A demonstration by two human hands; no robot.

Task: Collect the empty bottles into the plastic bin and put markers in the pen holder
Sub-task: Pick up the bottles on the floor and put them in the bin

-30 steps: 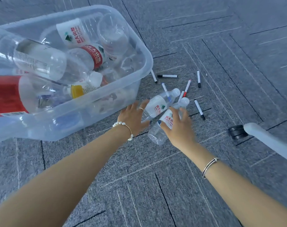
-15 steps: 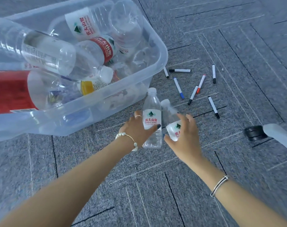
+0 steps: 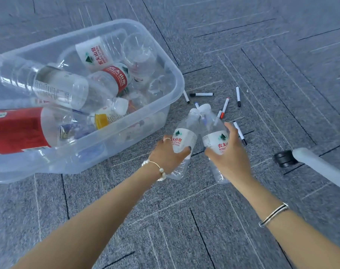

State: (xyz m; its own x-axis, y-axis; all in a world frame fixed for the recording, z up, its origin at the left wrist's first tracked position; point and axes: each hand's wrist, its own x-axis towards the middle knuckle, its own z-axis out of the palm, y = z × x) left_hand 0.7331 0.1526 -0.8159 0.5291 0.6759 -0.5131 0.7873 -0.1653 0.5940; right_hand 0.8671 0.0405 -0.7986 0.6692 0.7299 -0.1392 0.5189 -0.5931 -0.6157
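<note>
My left hand grips a clear empty bottle with a white label, held off the carpet just right of the plastic bin. My right hand grips a second clear bottle beside it; the two necks nearly touch. The bin is translucent and holds several empty bottles, one with a big red label. Several markers lie scattered on the carpet beyond the held bottles, some partly hidden behind them. No pen holder is in view.
Grey carpet tiles cover the floor. A white chair leg with a black caster juts in from the right, close to my right hand.
Both hands lifted their bottles off the carpet and tilted them, necks pointing away from me. The view pulled back, so the bin sits further left and lower in frame.
</note>
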